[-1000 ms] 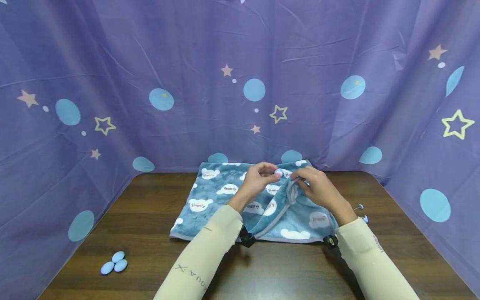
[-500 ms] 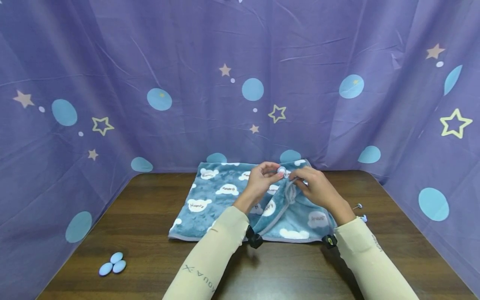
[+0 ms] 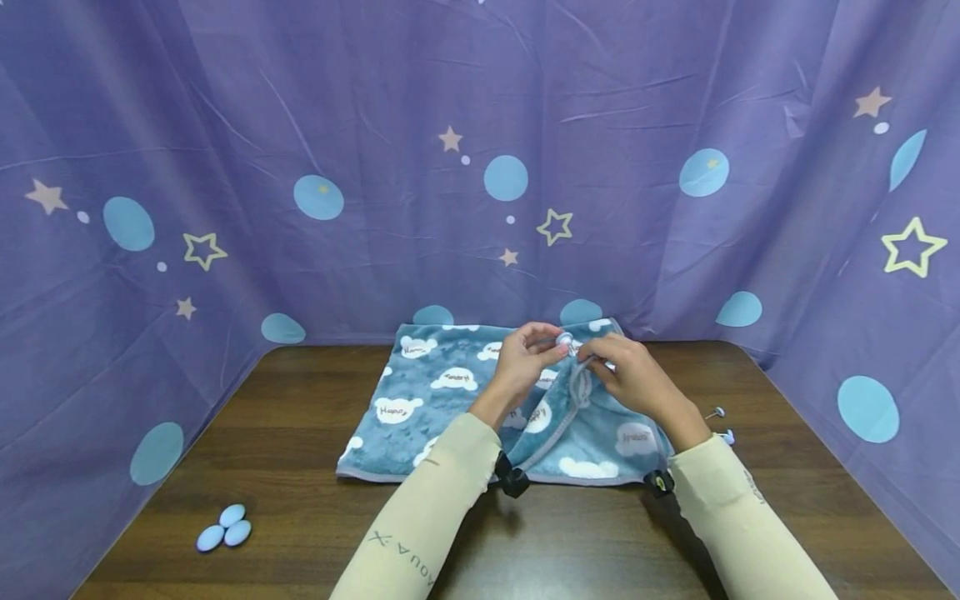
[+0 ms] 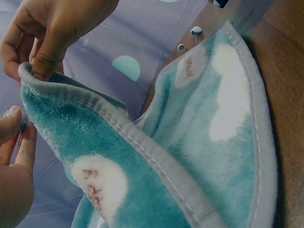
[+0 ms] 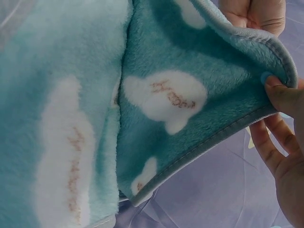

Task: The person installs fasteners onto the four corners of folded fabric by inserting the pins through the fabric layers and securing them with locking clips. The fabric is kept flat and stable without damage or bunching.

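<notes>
A teal plush blanket (image 3: 457, 400) with white bear patches and grey binding lies spread out, its right part folded and lifted. With its thumb inside the fold, my right hand (image 3: 637, 375) pinches the raised blanket edge. The right wrist view shows a small light-blue round piece (image 5: 265, 78) at that thumb's tip. Just left of the pinched edge, my left hand (image 3: 517, 362) holds a small pale-blue round-headed piece (image 3: 565, 340) between thumb and fingers. That piece (image 4: 23, 118) sits right beside the fabric in the left wrist view. Much of my left hand is hidden behind cloth in the right wrist view.
Three light-blue oval caps (image 3: 211, 537) lie clustered at the table's left front. Two round-headed pins (image 3: 718, 412) rest right of the blanket. The brown wooden table (image 3: 300, 450) reaches back to a purple curtain (image 3: 420, 242) with stars and dots.
My left hand has shifted slightly right with the round-headed piece, closer to the raised blanket edge. My right hand keeps its pinch in nearly the same place.
</notes>
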The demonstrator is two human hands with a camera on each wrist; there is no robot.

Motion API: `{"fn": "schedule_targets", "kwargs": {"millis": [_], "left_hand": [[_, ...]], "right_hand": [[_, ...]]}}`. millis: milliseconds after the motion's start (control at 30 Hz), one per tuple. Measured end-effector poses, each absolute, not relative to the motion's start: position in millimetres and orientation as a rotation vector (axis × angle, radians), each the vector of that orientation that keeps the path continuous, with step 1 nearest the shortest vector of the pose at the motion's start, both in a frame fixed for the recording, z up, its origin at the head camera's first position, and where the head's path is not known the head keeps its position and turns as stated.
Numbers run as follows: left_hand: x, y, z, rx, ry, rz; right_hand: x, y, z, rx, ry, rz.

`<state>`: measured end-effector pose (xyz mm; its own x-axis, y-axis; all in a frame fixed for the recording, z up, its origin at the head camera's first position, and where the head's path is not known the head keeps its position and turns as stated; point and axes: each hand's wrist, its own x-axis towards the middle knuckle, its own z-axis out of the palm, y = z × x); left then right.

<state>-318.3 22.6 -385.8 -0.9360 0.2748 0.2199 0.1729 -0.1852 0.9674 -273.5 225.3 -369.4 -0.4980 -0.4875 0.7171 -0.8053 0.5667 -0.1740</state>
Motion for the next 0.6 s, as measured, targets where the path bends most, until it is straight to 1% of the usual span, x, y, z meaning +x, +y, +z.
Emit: {"fn": "schedule_targets", "kwargs": {"millis": [600], "left_hand": [[-319.3, 22.4, -391.6, 0.586, 1.964, 2.325]], "right_hand": [[-272.3, 223.0, -369.7, 1.036, -2.178, 0.686]]}}
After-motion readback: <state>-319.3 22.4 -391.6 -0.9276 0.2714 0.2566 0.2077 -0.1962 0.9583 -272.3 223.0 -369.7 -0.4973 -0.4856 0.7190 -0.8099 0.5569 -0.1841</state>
